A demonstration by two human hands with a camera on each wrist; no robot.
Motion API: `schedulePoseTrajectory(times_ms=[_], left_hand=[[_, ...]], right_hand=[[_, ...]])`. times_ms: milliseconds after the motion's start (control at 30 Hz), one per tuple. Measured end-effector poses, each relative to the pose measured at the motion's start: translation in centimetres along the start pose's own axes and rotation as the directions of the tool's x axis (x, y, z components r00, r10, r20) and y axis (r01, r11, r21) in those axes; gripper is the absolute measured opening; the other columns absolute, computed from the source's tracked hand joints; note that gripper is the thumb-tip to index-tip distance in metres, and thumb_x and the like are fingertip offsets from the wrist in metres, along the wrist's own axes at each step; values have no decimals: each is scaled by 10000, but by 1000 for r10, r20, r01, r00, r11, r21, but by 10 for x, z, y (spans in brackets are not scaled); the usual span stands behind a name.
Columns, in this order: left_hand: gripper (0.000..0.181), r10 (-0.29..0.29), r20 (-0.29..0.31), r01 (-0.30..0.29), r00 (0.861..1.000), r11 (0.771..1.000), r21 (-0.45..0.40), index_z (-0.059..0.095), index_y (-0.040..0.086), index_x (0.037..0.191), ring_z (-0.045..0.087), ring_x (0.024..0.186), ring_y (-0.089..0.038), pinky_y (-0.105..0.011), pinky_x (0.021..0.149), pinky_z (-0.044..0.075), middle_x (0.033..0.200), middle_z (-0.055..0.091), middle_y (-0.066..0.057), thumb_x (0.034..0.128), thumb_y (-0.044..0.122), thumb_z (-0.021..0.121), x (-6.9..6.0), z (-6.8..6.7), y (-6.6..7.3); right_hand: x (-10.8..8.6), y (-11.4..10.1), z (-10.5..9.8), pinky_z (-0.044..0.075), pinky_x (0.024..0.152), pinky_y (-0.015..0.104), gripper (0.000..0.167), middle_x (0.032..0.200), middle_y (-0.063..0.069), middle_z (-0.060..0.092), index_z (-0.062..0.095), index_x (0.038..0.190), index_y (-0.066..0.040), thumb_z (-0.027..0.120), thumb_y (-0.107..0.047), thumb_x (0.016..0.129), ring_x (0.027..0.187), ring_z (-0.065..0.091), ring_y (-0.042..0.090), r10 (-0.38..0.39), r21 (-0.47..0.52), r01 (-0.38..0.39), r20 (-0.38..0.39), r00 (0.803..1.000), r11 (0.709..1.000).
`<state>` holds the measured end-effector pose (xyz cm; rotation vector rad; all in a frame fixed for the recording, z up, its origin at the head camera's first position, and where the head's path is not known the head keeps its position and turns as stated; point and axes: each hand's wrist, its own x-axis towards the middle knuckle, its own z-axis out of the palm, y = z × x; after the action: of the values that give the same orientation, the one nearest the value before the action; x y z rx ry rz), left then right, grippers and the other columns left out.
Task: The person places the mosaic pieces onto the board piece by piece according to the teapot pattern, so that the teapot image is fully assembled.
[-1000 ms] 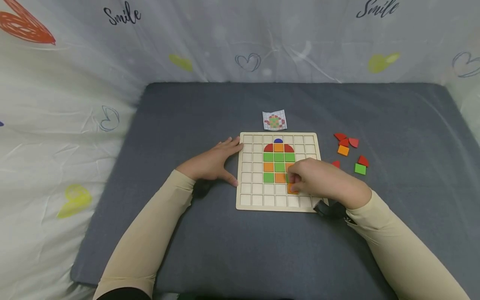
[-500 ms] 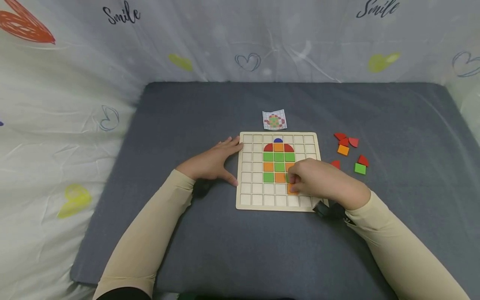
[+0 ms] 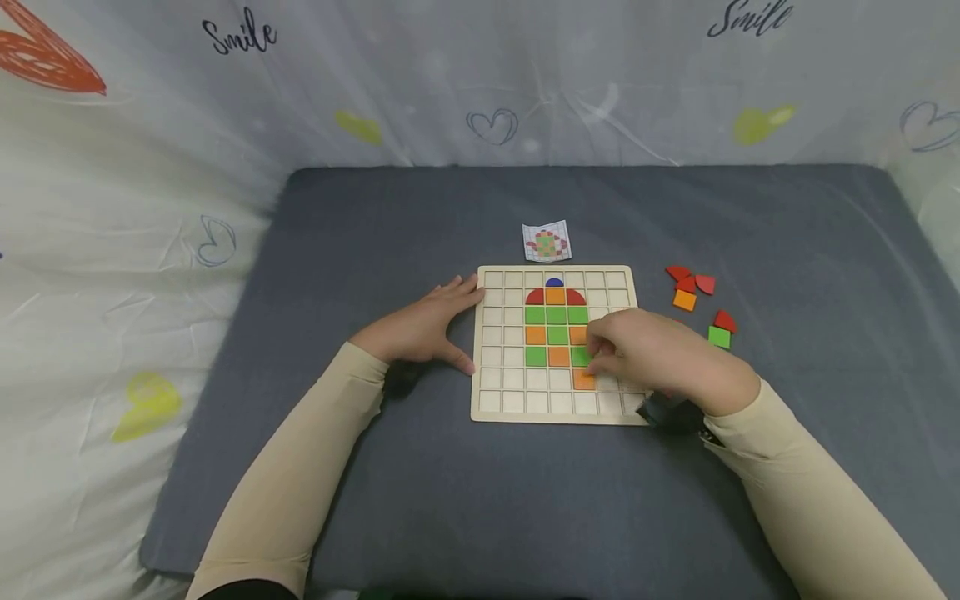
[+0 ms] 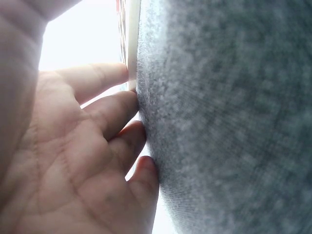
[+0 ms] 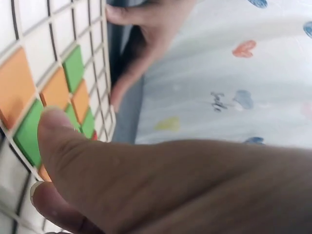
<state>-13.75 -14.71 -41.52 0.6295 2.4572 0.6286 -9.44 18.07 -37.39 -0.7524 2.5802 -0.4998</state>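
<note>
1. Head view: Grid board [image 3: 492,354] lies flat on grey table [image 3: 420,500]. Left hand [image 3: 423,327] spread wide, thumb and fingers against the board's left edge. Right hand [image 3: 648,348] over the board's right half, thumb and forefinger bent, slight gap between them, no piece visible there. Lowest orange tile [image 3: 584,381] sits in a cell below a green tile [image 3: 581,357], just beside the right thumb. Pattern card [image 3: 547,242] beyond the far edge; loose red pieces [image 3: 678,273] and a loose green tile [image 3: 719,337] to the right. Risk: the right forearm could scatter these if it swings low; the black wrist device [image 3: 662,410], close to the near right corner, might knock the board.

2. Left wrist view: fingertips meet the board's pale edge and the cloth; nothing held. Risk: weak bracing would probably let the board slide under a sideways push.

3. Right wrist view: thumb and one finger well apart, nothing seen between; remaining fingers hidden. Cannot tell whether the orange tile is fully seated. Risk: a thumb catching its rim could tip it out.
</note>
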Motion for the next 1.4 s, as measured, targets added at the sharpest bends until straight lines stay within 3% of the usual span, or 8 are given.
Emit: schedulePoseTrajectory(times_ms=[167, 400, 667, 833, 967, 1133, 1267, 1400], left_hand=[[1241, 4, 2, -4, 1000, 1000, -1, 220, 157, 1693, -38, 1635, -250, -428, 1326, 31, 1773, 32, -15, 735, 420, 964, -1, 0, -1], [1243, 2, 3, -2, 1000, 1000, -8, 218, 171, 1694, -47, 1634, -240, -428, 1325, 33, 1772, 25, -4, 731, 426, 961, -1, 1, -1], [1240, 7, -7, -7, 1000, 1000, -3, 224, 158, 1692, -37, 1635, -251, -432, 1326, 36, 1772, 36, -20, 729, 423, 961, 0, 1, 0], [1236, 7, -9, -7, 1000, 1000, -3, 226, 161, 1691, -39, 1635, -251, -437, 1326, 39, 1772, 36, -18, 731, 413, 962, -1, 1, 0], [1248, 6, -9, -6, 1000, 1000, 0, 227, 162, 1691, -36, 1635, -251, -437, 1326, 41, 1772, 39, -17, 719, 411, 969, -1, 2, 1], [1251, -1, -7, 1, 1000, 1000, 4, 229, 160, 1691, -35, 1635, -245, -430, 1326, 43, 1772, 45, -18, 715, 409, 971, 0, 1, 3], [1252, -5, -5, 5, 1000, 1000, 5, 227, 162, 1691, -39, 1635, -238, -428, 1326, 40, 1772, 41, -14, 715, 404, 972, -1, 1, 3], [1253, -14, -2, 14, 1000, 1000, 8, 227, 165, 1692, -38, 1635, -236, -428, 1326, 44, 1772, 40, -10, 714, 405, 972, 0, 1, 3]], right_hand=[[-9, 8, -14, 461, 600, 314, 69, 794, -32, 613, 723, 987, -133, 778, -148, 949, 677, 539, 133, 51, -9, -51, -32, 998, 999], [-22, 30, -23, 465, 601, 323, 187, 783, -14, 603, 732, 1119, -56, 777, -118, 948, 634, 525, 137, 83, 8, -83, -56, 995, 997], [-37, 58, -24, 480, 634, 334, 197, 811, -23, 646, 741, 1124, -72, 784, -110, 935, 687, 555, 133, 151, -21, -153, -82, 985, 988], [-47, 74, -24, 473, 628, 343, 265, 862, 4, 672, 741, 1174, -18, 786, -113, 931, 694, 558, 150, 180, -46, -185, -90, 979, 982], [-55, 88, -25, 540, 713, 445, 304, 936, 75, 680, 731, 1164, 14, 820, -115, 904, 809, 607, 225, 195, -82, -206, -125, 973, 975], [-61, 105, -25, 538, 831, 572, 319, 1040, 177, 703, 718, 1176, 25, 815, -107, 903, 951, 640, 341, 211, -99, -225, -133, 968, 969], [-62, 113, -26, 539, 800, 568, 359, 1005, 175, 701, 694, 1202, 34, 820, -113, 899, 902, 636, 337, 236, -96, -249, -123, 964, 964], [-61, 117, -25, 530, 699, 470, 362, 865, 86, 663, 688, 1201, 35, 819, -113, 898, 783, 599, 256, 247, -92, -257, -108, 963, 962]])
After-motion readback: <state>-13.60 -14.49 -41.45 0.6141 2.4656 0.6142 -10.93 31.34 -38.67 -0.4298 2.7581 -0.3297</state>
